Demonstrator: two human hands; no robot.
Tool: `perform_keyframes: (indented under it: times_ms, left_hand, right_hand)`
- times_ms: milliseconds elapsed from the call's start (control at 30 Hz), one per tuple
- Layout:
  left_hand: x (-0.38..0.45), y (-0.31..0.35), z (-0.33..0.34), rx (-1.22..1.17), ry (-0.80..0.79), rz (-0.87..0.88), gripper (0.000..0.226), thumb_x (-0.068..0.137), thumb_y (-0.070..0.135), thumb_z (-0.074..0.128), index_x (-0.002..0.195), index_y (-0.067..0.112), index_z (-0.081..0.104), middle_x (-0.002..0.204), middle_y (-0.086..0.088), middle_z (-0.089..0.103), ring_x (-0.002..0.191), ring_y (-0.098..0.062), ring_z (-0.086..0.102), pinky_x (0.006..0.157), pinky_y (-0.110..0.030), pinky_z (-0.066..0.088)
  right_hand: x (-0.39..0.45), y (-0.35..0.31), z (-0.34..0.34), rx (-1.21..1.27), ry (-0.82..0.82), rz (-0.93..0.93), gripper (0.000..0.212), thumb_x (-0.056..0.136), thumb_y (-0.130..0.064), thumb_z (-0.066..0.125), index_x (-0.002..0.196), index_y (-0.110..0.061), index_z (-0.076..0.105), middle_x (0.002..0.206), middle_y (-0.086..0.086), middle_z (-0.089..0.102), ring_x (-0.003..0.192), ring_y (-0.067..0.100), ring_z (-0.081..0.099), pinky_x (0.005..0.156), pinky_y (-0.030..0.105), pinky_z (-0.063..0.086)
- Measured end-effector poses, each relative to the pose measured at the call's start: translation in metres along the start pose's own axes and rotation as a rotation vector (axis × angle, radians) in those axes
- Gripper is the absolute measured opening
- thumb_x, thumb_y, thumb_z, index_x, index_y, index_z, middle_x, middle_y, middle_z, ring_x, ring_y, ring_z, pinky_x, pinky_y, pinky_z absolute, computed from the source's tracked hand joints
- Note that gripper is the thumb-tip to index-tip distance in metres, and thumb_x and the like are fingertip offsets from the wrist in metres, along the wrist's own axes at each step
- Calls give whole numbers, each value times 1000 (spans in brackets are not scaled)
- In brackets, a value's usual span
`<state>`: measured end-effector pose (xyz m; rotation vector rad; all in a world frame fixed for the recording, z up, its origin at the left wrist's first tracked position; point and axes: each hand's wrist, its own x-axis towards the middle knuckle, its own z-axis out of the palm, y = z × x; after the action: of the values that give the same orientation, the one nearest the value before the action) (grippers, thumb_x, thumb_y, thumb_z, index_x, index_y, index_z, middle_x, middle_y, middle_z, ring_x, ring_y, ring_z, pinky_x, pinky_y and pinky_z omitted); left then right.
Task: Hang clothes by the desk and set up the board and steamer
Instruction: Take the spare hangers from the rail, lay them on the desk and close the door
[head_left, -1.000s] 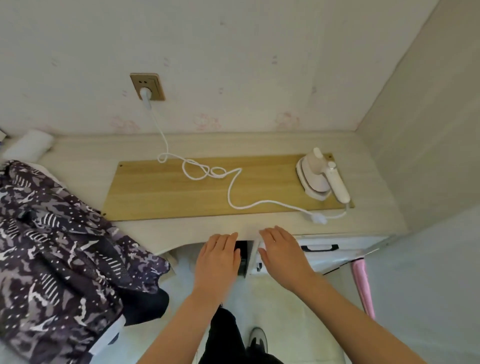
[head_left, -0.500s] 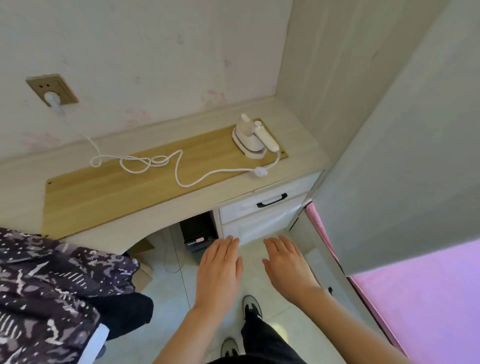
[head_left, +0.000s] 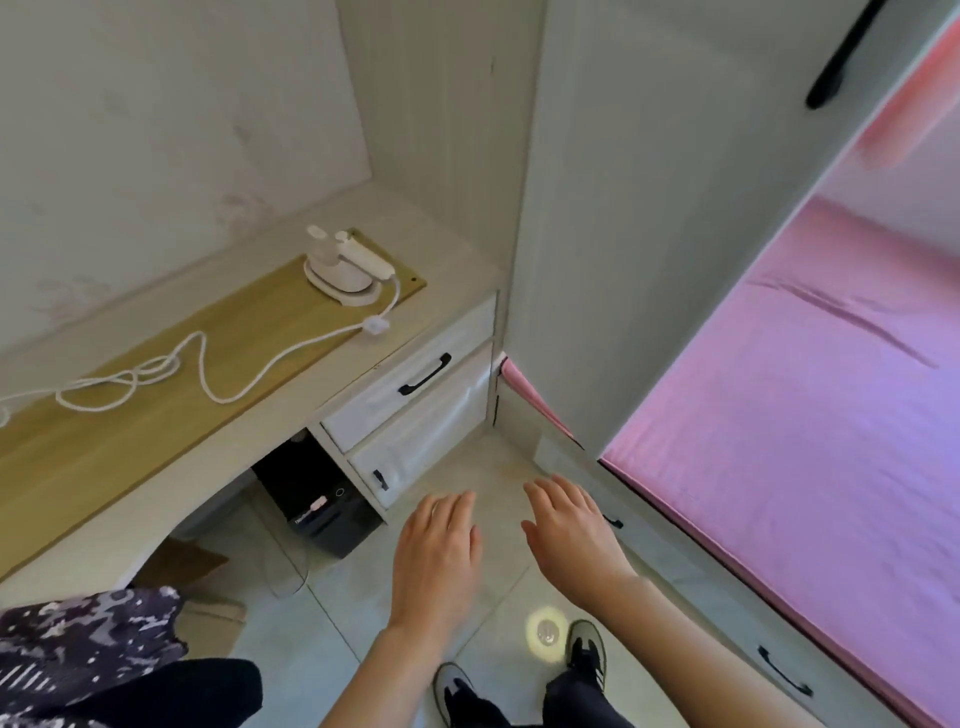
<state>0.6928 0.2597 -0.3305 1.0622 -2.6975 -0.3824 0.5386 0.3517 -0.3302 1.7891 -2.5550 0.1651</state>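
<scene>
A wooden board lies flat on the pale desk. A white handheld steamer stands on the board's right end, and its white cord loops leftward across the board. Dark patterned clothes hang at the lower left, partly cut off by the frame. My left hand and my right hand hover palm-down over the floor in front of the desk drawers, fingers spread and empty, well away from the board and steamer.
White drawers with a black handle sit under the desk's right end, with a black computer tower beside them. A tall cabinet panel rises on the right. A bed with a pink sheet fills the right side.
The view has swung right and back from the desk. Both hands have left the desk edge and now hover over the floor. The wall socket has gone out of view and the bed has appeared.
</scene>
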Motion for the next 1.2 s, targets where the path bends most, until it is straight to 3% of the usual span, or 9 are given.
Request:
perform_keyframes:
  times_ms: [267, 500, 733, 867, 1000, 1200]
  left_hand:
    - [33, 81, 26, -19, -7, 171, 37, 86, 24, 65, 121, 13, 63, 114, 2, 67, 112, -19, 59, 92, -32, 51]
    - [72, 189, 71, -44, 10, 246, 42, 90, 33, 39, 114, 13, 67, 109, 2, 68, 109, -21, 60, 90, -32, 50]
    - [111, 297, 105, -79, 22, 236, 38, 88, 30, 43, 109, 12, 67, 107, 1, 69, 107, -20, 61, 91, -30, 49]
    - [139, 335, 113, -71, -6, 203, 28, 86, 20, 63, 112, 10, 65, 108, 0, 68, 105, -20, 60, 92, -32, 49]
    - [172, 358, 112, -64, -28, 201, 30, 89, 17, 59, 118, 11, 62, 114, -1, 65, 110, -20, 57, 96, -34, 48]
    - [239, 372, 109, -71, 12, 146, 29, 92, 17, 54, 119, 10, 60, 114, -1, 65, 107, -20, 55, 90, -34, 49]
  right_hand:
    - [-36, 84, -15, 47, 2, 169, 48, 76, -30, 76, 116, -8, 63, 111, 6, 68, 111, 32, 61, 93, 43, 51]
    - [-69, 198, -33, 28, 65, 223, 41, 71, -26, 78, 106, -8, 65, 103, 6, 68, 102, 32, 64, 85, 40, 55]
    - [-86, 316, -44, -20, 95, 221, 41, 70, -28, 81, 103, -9, 67, 100, 5, 69, 100, 32, 66, 83, 39, 55]
    - [-78, 364, -54, -5, 100, 206, 40, 73, -26, 78, 106, -7, 66, 101, 7, 68, 102, 34, 65, 84, 40, 55]
    - [-55, 396, -61, 8, 101, 198, 40, 77, -26, 76, 110, -5, 64, 104, 8, 68, 105, 34, 63, 86, 41, 54]
    - [1, 429, -69, 23, 102, 151, 39, 82, -27, 72, 113, -5, 63, 106, 8, 67, 107, 34, 62, 88, 40, 53]
